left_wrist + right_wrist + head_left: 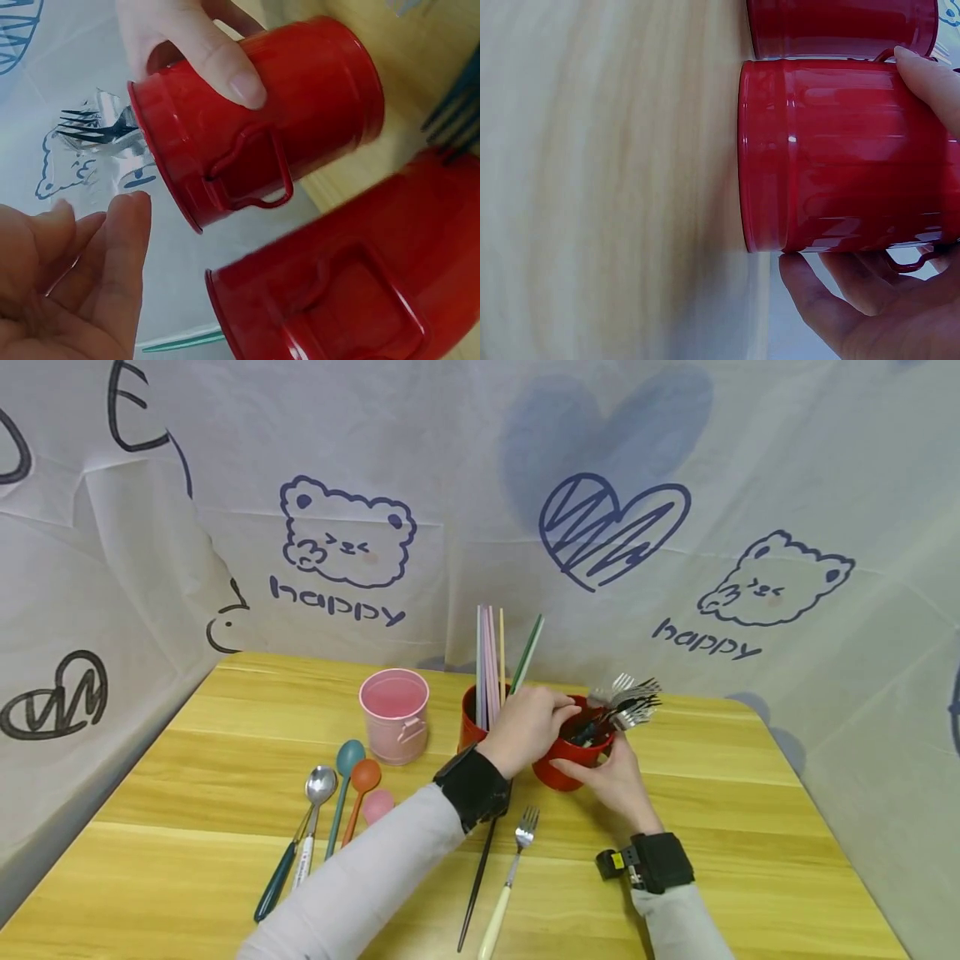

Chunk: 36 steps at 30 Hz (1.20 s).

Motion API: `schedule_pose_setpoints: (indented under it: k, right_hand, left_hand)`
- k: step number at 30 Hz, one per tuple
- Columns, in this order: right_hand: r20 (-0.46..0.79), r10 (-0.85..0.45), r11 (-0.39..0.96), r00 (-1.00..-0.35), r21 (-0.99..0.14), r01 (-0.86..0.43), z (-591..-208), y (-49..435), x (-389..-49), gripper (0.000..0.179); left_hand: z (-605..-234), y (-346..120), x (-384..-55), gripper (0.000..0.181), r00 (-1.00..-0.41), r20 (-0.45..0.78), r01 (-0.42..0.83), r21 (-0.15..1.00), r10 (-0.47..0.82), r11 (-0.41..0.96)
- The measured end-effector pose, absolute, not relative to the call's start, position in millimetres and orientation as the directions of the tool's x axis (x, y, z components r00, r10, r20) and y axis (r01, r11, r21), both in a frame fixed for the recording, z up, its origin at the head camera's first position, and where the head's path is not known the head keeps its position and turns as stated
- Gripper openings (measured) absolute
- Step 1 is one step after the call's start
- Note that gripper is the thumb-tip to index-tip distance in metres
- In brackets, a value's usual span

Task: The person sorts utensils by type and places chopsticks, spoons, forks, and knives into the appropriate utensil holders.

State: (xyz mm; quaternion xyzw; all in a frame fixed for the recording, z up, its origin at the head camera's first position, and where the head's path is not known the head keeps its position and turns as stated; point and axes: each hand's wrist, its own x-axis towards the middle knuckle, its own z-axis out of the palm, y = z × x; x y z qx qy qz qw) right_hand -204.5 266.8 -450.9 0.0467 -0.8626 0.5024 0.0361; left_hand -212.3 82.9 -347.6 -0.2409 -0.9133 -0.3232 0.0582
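My right hand (621,781) grips a red metal bucket (840,157) from the side, thumb on its near wall and fingers around the far side. Several forks (630,702) lean out over its right rim, their tines up. Just above the left part of the rim is my left hand (528,727); in the left wrist view its fingers (127,240) are loosely bent with nothing visible between them. Beside that bucket stands a second red bucket (360,277), holding several pastel and green chopsticks (491,668). My left wrist partly hides it in the head view.
A pink bucket (397,727) stands to the left. Several spoons lie before it, among them a metal one (321,785), a teal one (349,758) and an orange one (365,775). A pale-handled fork (510,877) and a dark chopstick (477,885) lie at front centre.
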Motion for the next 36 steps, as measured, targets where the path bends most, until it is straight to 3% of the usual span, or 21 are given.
schedule_pose_setpoints:
  k: [18, 28, 36]
  right_hand:
    - [0.125, -0.054, 0.471, -0.991, -0.872, -0.135, -448, 264, -203, 0.098]
    - [0.123, -0.064, 0.453, -0.990, -0.881, -0.139, -415, 250, -184, 0.089]
    - [0.149, -0.047, 0.465, -0.988, -0.872, -0.153, -448, 264, -201, 0.093]
  left_hand:
    - [-367, 55, -194, 0.020, -0.852, 0.237, 0.509, 0.583, 0.466, 0.633]
    - [-374, 38, -182, 0.014, -0.861, 0.242, 0.492, 0.615, 0.447, 0.615]
    - [-380, 30, -170, 0.010, -0.857, 0.230, 0.499, 0.594, 0.461, 0.631]
